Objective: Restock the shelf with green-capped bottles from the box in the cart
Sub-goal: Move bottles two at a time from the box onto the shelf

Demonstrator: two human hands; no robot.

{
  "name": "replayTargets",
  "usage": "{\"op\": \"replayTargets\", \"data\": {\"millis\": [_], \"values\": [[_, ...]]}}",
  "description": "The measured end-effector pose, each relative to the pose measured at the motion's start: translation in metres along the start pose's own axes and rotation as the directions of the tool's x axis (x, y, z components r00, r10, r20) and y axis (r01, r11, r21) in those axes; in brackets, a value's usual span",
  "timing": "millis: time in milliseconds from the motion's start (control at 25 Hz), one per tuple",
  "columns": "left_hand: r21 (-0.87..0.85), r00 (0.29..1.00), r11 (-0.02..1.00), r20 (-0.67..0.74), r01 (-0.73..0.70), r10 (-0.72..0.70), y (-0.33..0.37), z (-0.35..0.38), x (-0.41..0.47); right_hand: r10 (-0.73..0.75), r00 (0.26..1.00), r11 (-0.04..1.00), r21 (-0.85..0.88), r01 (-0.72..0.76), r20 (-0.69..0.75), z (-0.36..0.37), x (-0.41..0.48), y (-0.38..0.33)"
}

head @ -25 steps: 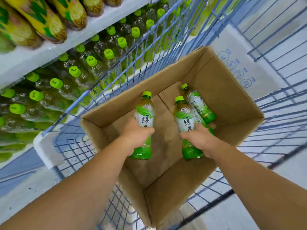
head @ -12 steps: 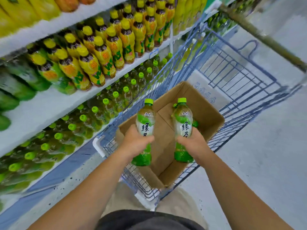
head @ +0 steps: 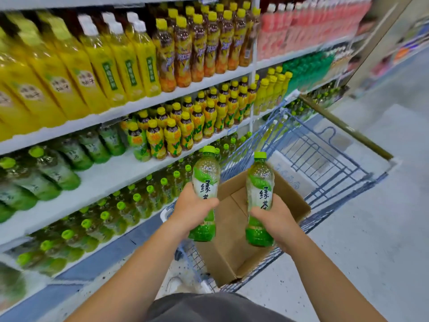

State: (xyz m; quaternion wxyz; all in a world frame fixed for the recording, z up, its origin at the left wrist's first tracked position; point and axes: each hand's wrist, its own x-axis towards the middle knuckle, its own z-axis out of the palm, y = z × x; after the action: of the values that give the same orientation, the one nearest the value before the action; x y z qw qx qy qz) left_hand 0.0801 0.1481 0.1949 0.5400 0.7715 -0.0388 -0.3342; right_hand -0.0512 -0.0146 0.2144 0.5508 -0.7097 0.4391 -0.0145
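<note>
Yellow juice bottles (head: pixel 102 70) — pink bottles (head: pixel 282 31)

Box (head: pixel 234 259) in cart (head: pixel 329 159), shelf (head: pixel 111 180) left

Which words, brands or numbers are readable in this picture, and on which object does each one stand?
"绿茶": label of the right bottle, held by the right hand.
"绿" plus a half-covered character: label of the left bottle, held by the left hand.
Labels of the shelf bottles and the price tag: too blurred to read.
</note>
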Motion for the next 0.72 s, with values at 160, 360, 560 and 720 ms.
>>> {"op": "replayTargets", "data": {"millis": [160,360,560,720], "values": [[-0.080,0.988,0.995,-0.147,-0.065,0.052,0.008,-0.021,-0.045,-0.108,0.988,0.991,-0.067,0.116,0.115,0.014,-0.017,-0.019],[-0.135,0.943,0.987,-0.330,-0.089,0.040,-0.002,-0.055,-0.104,-0.218,0.933,0.969,-0.047,0.241,0.288,0.049,-0.042,-0.035],[-0.154,0.883,0.983,-0.469,-0.096,0.013,-0.022,-0.095,-0.140,-0.263,0.866,0.947,-0.060,0.317,0.424,0.093,-0.070,-0.052],[-0.124,0.835,0.987,-0.550,-0.101,0.017,-0.037,-0.137,-0.149,-0.282,0.838,0.933,-0.071,0.353,0.468,0.137,-0.082,-0.068]]}}
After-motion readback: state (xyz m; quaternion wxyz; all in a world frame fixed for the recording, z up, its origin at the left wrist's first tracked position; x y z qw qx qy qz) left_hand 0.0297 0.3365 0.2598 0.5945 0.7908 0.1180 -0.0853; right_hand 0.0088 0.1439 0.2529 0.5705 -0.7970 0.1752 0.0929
